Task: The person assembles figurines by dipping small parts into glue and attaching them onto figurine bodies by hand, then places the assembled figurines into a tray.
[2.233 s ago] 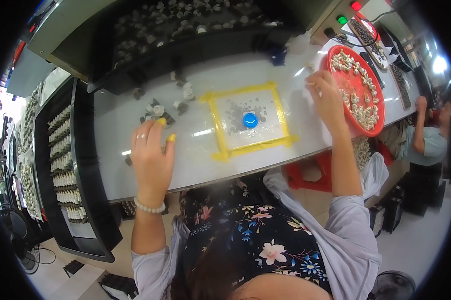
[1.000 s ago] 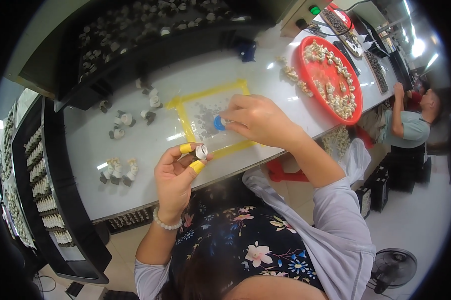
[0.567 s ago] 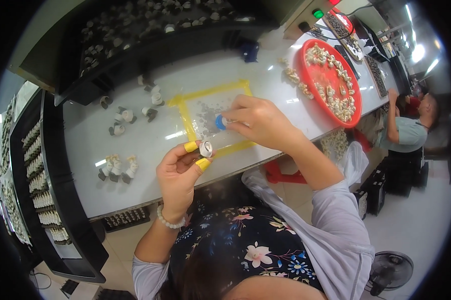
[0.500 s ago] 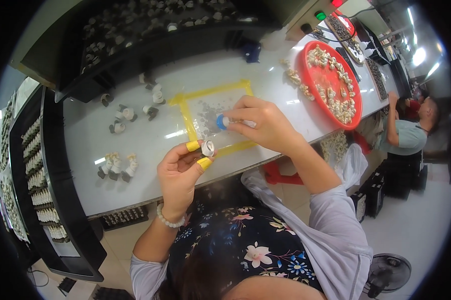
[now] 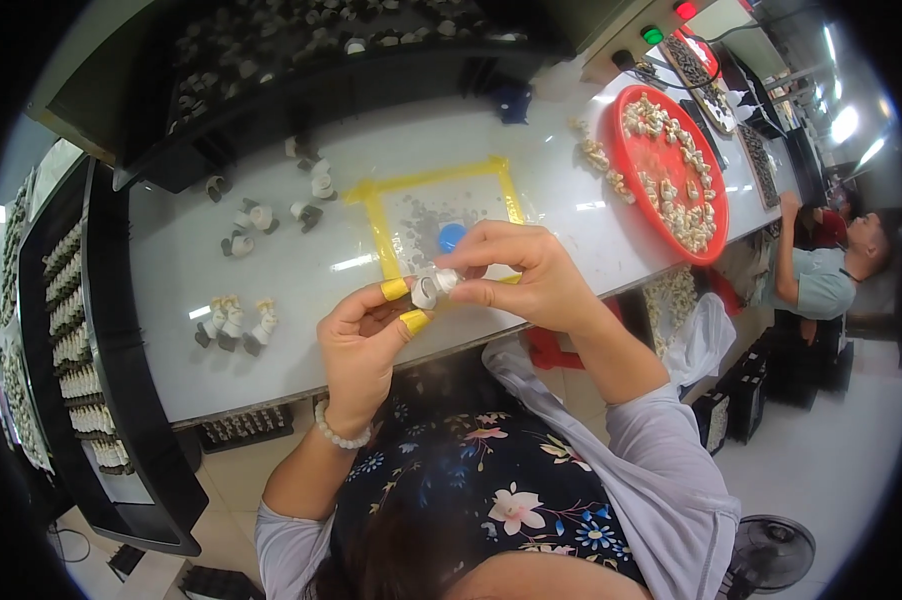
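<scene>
My left hand (image 5: 361, 335), with yellow tape round its thumb and a fingertip, pinches a small white hollow piece (image 5: 424, 293) above the table's front edge. My right hand (image 5: 521, 270) holds a second small white piece (image 5: 447, 281) between thumb and fingers. The two pieces meet or nearly meet; I cannot tell whether they touch. Just behind the right fingertips, a round blue cap-like thing (image 5: 452, 237) sits on a grey-smeared patch (image 5: 416, 225) framed by yellow tape (image 5: 374, 230).
Several white-and-dark pieces (image 5: 259, 218) lie on the white table (image 5: 301, 290) at left, beside three small assembled figures (image 5: 229, 325). A red tray (image 5: 643, 165) of cream pieces stands right. Racks (image 5: 131, 400) flank the left side. Another person (image 5: 821, 270) sits far right.
My right hand has come down and toward me from the blue thing, bringing its white piece up to the one in my left hand. The left hand has stayed nearly still.
</scene>
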`<action>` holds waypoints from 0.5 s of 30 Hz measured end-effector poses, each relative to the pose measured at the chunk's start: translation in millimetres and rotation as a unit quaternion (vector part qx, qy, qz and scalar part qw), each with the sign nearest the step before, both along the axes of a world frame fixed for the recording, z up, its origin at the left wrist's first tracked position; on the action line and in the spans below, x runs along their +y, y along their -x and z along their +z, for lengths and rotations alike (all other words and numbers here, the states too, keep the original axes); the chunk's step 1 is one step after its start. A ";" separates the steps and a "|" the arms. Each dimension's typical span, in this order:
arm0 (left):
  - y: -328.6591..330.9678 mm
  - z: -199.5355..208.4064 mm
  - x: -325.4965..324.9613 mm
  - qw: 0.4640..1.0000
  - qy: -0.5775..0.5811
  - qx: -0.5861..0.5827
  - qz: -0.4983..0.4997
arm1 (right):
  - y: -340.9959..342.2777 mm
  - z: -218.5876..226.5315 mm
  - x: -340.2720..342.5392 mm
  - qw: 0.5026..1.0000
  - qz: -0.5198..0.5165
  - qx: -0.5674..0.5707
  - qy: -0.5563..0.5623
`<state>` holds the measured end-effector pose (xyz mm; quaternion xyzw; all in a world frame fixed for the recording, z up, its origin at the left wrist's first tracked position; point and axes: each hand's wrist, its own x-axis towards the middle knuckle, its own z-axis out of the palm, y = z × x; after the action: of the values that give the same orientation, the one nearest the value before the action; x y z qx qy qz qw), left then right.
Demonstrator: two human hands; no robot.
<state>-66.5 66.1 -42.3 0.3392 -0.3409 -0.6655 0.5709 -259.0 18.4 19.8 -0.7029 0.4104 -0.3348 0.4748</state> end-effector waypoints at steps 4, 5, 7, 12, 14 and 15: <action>0.3 -0.6 0.7 1.000 0.011 -0.006 0.002 | -4.3 1.7 3.5 1.000 0.002 -0.006 0.007; 1.1 -0.8 0.7 1.000 0.013 -0.001 0.009 | -5.0 2.7 3.9 1.000 -0.001 0.008 0.018; 2.2 0.8 1.4 1.000 0.018 -0.020 0.013 | -5.5 4.6 4.3 0.999 -0.004 0.023 0.028; 4.4 5.5 3.9 0.995 0.056 -0.082 0.026 | -3.6 6.3 5.7 0.998 0.003 0.052 0.042; 4.8 5.7 4.9 0.989 0.073 -0.121 0.032 | -3.9 4.8 7.3 0.998 -0.001 0.046 0.039; 4.9 5.2 5.2 0.990 0.073 -0.120 0.032 | -4.0 4.4 8.0 0.999 -0.005 0.040 0.036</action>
<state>-71.4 71.2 -37.1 0.3849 -0.4435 -0.5747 0.5700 -255.0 26.4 24.2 -0.7303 0.4198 -0.3235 0.4310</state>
